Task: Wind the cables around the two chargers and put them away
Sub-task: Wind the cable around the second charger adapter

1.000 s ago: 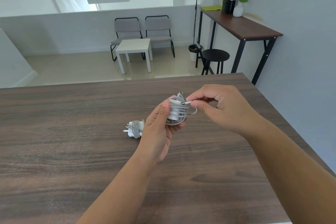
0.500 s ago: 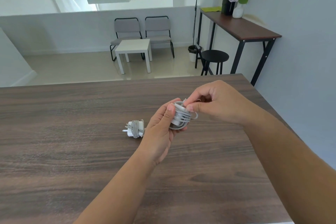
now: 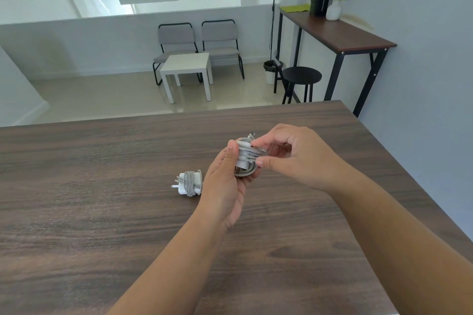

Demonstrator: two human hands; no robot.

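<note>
A white charger [image 3: 245, 158] with grey cable wound round it is held above the dark wooden table [image 3: 102, 212]. My left hand [image 3: 225, 181] grips it from the left and below. My right hand [image 3: 294, 156] pinches the cable's end against the charger's right side, thumb and fingers curled on it. A second white charger [image 3: 190, 183], its cable wrapped round it and its plug pins pointing left, lies on the table just left of my left hand.
The table's far edge and right edge are close behind and beside my hands. Beyond stand a white side table [image 3: 188, 69], two grey chairs [image 3: 197, 41], a black stool [image 3: 302, 77] and a high brown desk [image 3: 337, 33] with a vase.
My right hand has moved from holding the loose cable end out to the right to pressing it in against the wound charger. The loose loop is gone. The charger on the table has not moved.
</note>
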